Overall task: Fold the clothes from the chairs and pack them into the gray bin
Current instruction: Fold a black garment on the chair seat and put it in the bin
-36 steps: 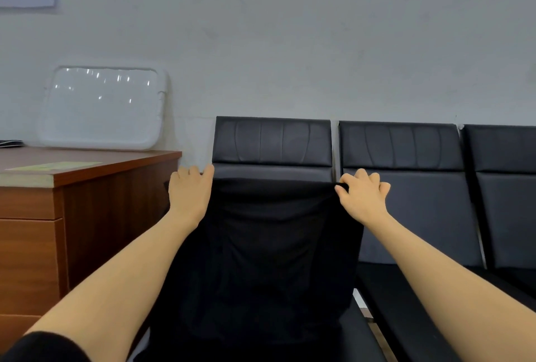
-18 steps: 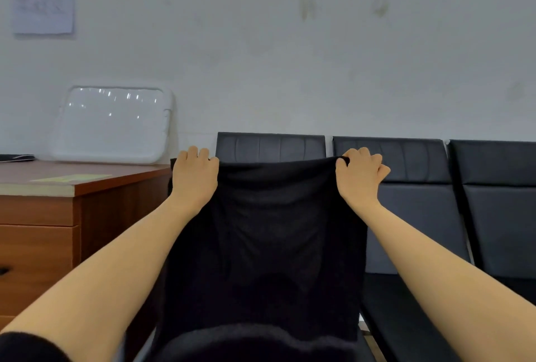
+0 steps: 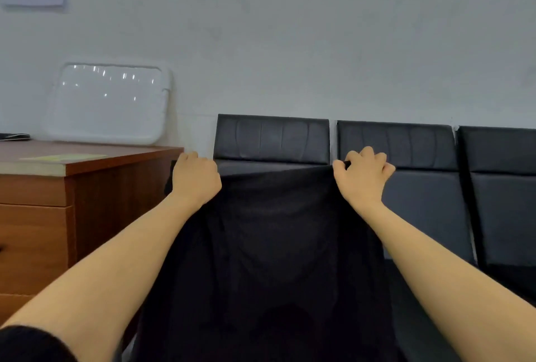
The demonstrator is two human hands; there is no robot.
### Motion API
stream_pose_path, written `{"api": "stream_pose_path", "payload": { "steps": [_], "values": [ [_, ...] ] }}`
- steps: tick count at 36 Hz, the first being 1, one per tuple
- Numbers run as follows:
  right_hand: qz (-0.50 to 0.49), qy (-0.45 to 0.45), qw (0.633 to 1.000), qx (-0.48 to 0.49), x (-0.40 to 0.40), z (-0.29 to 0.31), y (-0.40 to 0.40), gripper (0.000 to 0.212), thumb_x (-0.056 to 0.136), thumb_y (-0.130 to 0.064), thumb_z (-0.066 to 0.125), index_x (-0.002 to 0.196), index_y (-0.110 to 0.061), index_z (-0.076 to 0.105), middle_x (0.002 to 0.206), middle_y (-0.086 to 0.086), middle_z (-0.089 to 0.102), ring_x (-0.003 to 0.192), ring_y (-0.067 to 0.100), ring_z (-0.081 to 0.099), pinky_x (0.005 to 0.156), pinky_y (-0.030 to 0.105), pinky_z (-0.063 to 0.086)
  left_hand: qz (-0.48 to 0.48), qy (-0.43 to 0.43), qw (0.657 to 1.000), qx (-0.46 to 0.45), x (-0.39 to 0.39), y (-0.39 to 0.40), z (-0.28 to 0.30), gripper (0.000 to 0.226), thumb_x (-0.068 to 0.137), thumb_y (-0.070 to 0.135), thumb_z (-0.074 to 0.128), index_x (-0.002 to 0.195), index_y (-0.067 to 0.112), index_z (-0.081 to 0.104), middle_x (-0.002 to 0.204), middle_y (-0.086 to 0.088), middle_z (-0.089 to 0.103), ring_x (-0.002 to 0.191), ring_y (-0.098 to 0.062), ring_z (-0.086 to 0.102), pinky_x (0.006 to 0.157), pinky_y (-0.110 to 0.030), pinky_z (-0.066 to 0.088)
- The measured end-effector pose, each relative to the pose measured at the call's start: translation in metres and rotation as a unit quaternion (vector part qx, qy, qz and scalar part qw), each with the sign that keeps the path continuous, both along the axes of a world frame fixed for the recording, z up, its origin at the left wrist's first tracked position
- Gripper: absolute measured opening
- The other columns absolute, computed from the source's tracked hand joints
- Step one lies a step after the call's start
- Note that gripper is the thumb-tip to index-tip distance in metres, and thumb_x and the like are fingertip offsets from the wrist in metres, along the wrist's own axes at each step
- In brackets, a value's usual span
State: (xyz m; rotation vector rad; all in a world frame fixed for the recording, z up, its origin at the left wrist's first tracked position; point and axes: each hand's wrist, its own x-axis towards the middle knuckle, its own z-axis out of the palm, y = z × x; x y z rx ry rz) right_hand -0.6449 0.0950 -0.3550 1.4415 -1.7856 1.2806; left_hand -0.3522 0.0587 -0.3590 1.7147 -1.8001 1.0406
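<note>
Black garment held up before the chairs

Left hand [image 3: 195,180] and right hand [image 3: 362,177] each pinch a top corner of the black garment [image 3: 275,245], stretched between them.

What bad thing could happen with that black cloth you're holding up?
The cloth hangs only from the left hand and right hand gripping its top corners, so one slip could drop a side. It looks long, and its bottom runs out of view, so it might drag. It also hides the chair seat below, so folding could go crooked.
</note>
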Motion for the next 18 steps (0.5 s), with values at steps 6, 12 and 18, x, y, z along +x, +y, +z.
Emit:
{"api": "stream_pose_path", "payload": {
  "steps": [6,12,18],
  "values": [
    [-0.005,0.018,0.99,0.138,-0.001,-0.068,-0.036,0.028,0.087,-0.033,0.048,0.089,-0.012,0.066,0.093,0.002,0.042,0.1,0.026,0.035,0.089,0.039,0.023,0.021,0.012,0.987,0.16,-0.002,-0.044,-0.078,0.013,0.087,0.017,0.046,0.077,0.018,0.055,0.091,-0.004,0.063,0.104,-0.026,0.045,0.081,-0.033,0.028],
    [0.009,0.036,0.96,0.279,-0.003,-0.121,-0.075,0.036,0.084,-0.045,0.053,0.111,-0.023,0.064,0.109,0.002,0.042,0.112,0.028,0.035,0.099,0.041,0.023,0.034,0.032,0.968,0.246,-0.004,-0.088,-0.143,0.017,0.09,0.016,0.049,0.092,0.021,0.065,0.087,-0.001,0.058,0.107,-0.027,0.041,0.087,-0.033,0.029],
    [0.004,0.038,0.955,0.295,-0.004,-0.158,-0.111,0.031,0.083,-0.032,0.057,0.109,-0.017,0.064,0.1,0.0,0.036,0.108,0.028,0.035,0.097,0.041,0.024,0.013,0.033,0.962,0.269,-0.008,-0.119,-0.186,0.022,0.091,0.018,0.05,0.102,0.021,0.069,0.097,0.001,0.062,0.106,-0.026,0.042,0.087,-0.033,0.03]
  ]
}}
